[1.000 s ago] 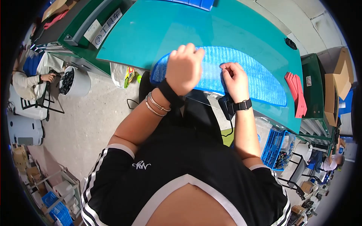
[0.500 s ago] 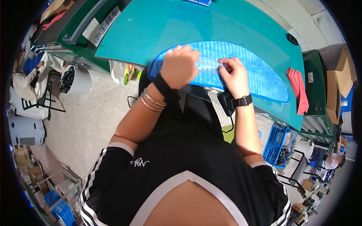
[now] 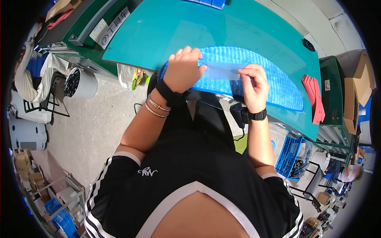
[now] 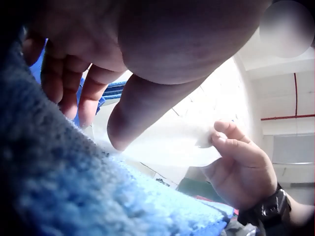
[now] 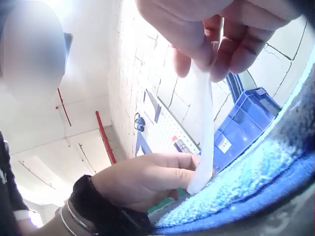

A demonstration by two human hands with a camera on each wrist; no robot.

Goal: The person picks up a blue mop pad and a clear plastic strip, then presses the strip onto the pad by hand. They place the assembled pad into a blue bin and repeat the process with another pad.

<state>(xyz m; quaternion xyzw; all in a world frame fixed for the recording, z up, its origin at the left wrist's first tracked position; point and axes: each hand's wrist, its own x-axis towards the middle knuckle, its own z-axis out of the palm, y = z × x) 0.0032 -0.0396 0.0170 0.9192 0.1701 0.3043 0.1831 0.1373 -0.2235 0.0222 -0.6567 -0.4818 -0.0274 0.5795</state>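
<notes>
A semi-transparent plastic strip [image 3: 223, 72] spans the space between my hands, over a half-round blue plush pad [image 3: 274, 81] at the table's near edge. My right hand [image 3: 254, 84] pinches the strip's right end between thumb and fingers. At the other end, my left hand [image 3: 183, 70] holds the strip with its thumb, fingers bent, close over the pad's left part. Seen from the right wrist, the strip [image 5: 204, 118] runs taut from one hand to the other. The left wrist view shows the pad's fuzzy pile [image 4: 98, 182] right below the left thumb.
Red flat pieces [image 3: 312, 99] lie at the right of the green table [image 3: 158, 31]. A blue bin [image 3: 210, 3] stands at the far edge, and a small black item [image 3: 308, 45] lies at the far right. A blue crate [image 3: 289, 156] sits below on the right.
My right hand has moved slightly right and my left hand slightly left and down. The gap between them has widened, and more of the strip shows, stretched between the hands.
</notes>
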